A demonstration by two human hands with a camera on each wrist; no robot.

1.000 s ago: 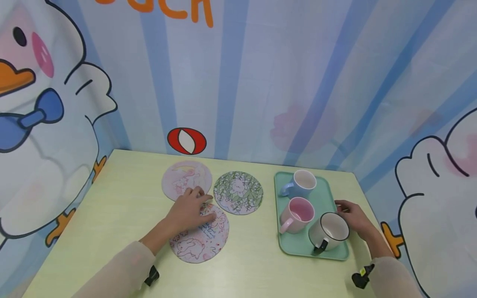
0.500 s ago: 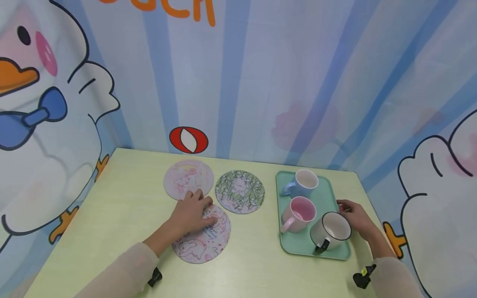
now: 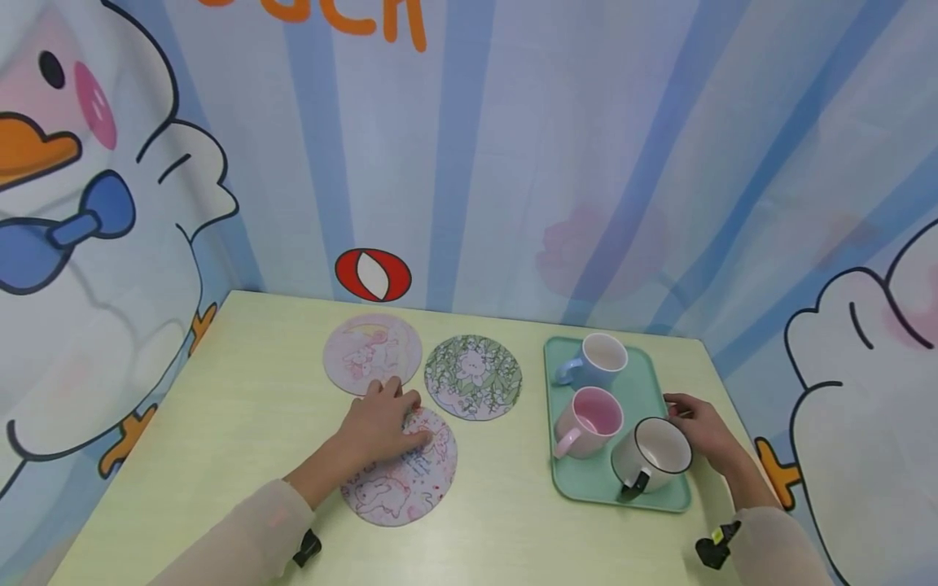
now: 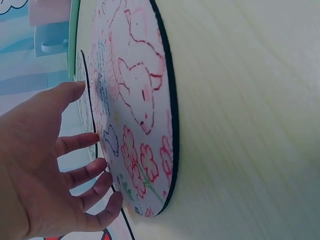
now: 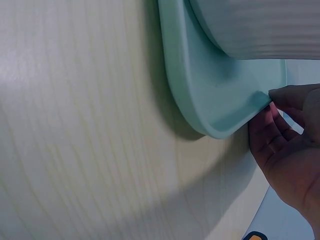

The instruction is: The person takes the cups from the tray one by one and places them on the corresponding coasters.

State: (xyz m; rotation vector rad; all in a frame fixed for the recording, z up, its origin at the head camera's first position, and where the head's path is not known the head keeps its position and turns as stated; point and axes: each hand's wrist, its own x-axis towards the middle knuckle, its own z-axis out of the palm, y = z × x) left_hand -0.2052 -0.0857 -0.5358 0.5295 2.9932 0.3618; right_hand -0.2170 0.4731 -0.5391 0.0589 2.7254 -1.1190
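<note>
Right hand [image 3: 696, 425] pinches green tray [image 3: 639, 382] at right rim. On tray: blue mug [image 3: 595, 366], pink mug [image 3: 582, 431], white mug [image 3: 645, 460]. Left of tray: left hand [image 3: 381, 423], fingers loosely spread, over rabbit-print mat [image 3: 421, 488]; green-patterned mat [image 3: 473, 378] nearer tray, pale pink mat [image 3: 372, 352] farther.

Curtained booth — cartoon-bird backdrop cloth [image 3: 506, 163]

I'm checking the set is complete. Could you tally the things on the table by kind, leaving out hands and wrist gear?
Mugs: 3 (blue mug, pink mug, white mug)
Round mats: 3 (pink mat, green mat, red-patterned mat)
Trays: 1 (green tray)
Total: 7
</note>
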